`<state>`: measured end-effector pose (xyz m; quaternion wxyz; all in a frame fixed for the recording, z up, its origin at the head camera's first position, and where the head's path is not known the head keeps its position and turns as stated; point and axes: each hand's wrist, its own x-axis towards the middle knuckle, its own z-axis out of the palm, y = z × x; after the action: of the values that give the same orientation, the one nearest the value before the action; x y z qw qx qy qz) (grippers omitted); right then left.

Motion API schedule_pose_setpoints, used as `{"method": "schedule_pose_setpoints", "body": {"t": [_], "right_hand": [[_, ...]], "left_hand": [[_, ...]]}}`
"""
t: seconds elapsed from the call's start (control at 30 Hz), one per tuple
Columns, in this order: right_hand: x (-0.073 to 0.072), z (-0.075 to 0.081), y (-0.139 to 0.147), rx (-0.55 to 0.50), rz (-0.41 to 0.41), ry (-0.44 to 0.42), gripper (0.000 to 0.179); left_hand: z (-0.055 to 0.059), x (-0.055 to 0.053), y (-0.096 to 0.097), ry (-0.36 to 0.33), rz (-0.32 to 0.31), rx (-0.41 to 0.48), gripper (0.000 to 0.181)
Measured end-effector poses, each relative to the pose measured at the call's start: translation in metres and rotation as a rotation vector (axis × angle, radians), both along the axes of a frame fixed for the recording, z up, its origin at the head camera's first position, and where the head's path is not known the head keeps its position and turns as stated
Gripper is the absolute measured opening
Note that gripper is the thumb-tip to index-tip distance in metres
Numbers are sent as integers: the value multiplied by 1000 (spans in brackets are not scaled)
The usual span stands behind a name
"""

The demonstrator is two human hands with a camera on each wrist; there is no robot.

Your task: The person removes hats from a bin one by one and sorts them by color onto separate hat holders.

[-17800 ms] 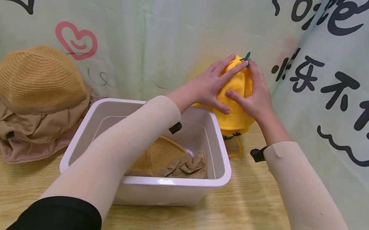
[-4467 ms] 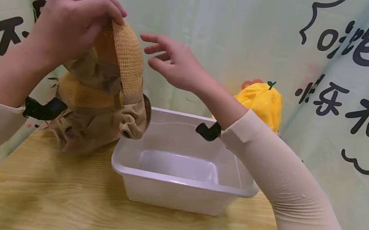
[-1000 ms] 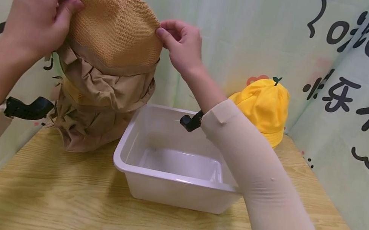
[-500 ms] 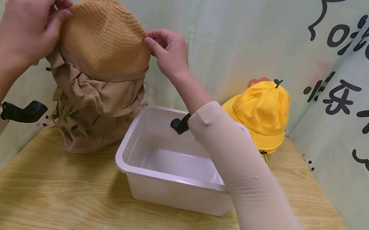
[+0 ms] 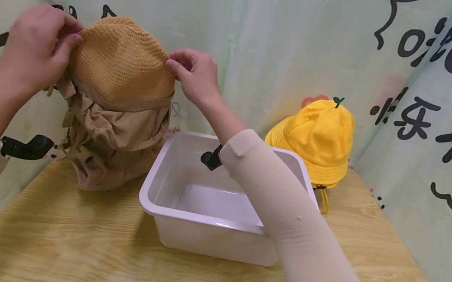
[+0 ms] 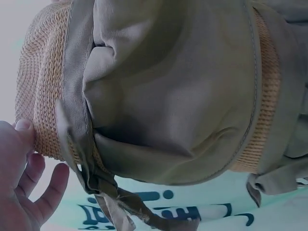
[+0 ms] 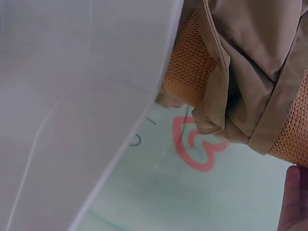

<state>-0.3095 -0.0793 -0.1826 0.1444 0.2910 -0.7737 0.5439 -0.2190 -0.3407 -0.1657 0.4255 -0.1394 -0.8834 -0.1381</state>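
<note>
Both hands hold a sun hat (image 5: 119, 66) by its woven straw crown, one on each side, at the left of the head view. My left hand (image 5: 37, 47) pinches the crown's left edge, and my right hand (image 5: 196, 75) pinches its right edge. A brown fabric brim hangs in folds below the crown. Behind and beneath it sits another brown hat (image 5: 109, 172), mostly covered by the held one. In the left wrist view, a strip of that lower hat's straw (image 6: 262, 106) shows past the held brim. Fabric ties (image 6: 130, 207) dangle from the held hat.
A white plastic tub (image 5: 217, 221) stands mid-table, its bare floor visible, with my right forearm crossing over it. Behind its right side rests a yellow bucket hat (image 5: 316, 137) with a green sprout on top and a yellow cord. A printed curtain (image 5: 288, 36) closes off the back and sides.
The tub held a straw hat in the oldest frame and now shows a bare floor. Over the last second, both hands have lowered the held hat over the hat behind it.
</note>
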Motion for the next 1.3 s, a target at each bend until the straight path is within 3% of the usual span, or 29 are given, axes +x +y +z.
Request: {"method": "schedule_pose_setpoints", "body": {"t": [0.27,0.53,1.0,1.1,1.2,1.3], "right_hand": [[1,-9,-8,66,2,-24,16],[-1,-14,-11,93,-18,-39,15],[1,-21,-18,177,-43,-44,15],[2,-23,-20,188,-54,-40,15],[3,-26,-22,206,-71,-30,16],[4,-26,-22,221,-82,-26,16]], "left_hand": [[-13,0,-7,-108,42,11,27],[-22,-3,-9,-109,20,-4,23],[-32,-5,-18,-174,52,-19,24],[-37,-6,-14,-158,14,16,28],[-42,-6,-1,-132,-66,72,41],[-44,-6,16,-107,-128,15,66]]}}
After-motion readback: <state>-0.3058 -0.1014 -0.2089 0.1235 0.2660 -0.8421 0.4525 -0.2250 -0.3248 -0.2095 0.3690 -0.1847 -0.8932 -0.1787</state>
